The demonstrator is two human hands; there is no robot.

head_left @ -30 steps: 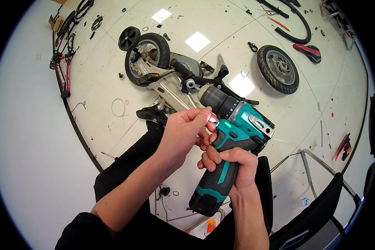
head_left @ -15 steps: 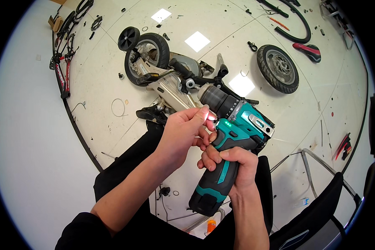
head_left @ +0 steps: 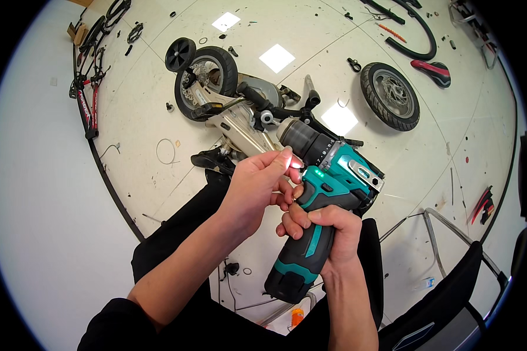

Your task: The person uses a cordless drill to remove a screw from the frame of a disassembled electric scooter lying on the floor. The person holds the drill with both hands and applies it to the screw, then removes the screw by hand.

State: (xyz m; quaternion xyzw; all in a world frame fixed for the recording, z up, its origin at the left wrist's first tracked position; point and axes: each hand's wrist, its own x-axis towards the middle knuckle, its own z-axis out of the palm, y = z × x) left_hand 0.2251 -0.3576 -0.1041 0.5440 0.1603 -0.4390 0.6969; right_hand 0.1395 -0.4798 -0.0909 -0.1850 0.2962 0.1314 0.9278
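Observation:
My right hand [head_left: 336,228] is wrapped around the grip of a teal and black cordless drill [head_left: 319,243], its chuck [head_left: 301,139] pointing up and to the left. Green lights glow on the drill's side. Close beside the trigger area, my left hand [head_left: 255,184] has thumb and forefinger pinched together, lit by the drill's lamp. Whatever lies between those fingertips is too small or hidden to make out. Beyond the chuck, a partly stripped small bike [head_left: 234,126] with a silver frame lies on the floor, its handlebar partly behind the drill.
A loose wheel with a black tyre [head_left: 390,96] lies to the right, near a red and black saddle [head_left: 432,73]. A red and black bike frame [head_left: 88,108] leans by the left wall. A metal-framed chair [head_left: 451,240] stands at lower right. Small parts litter the tiled floor.

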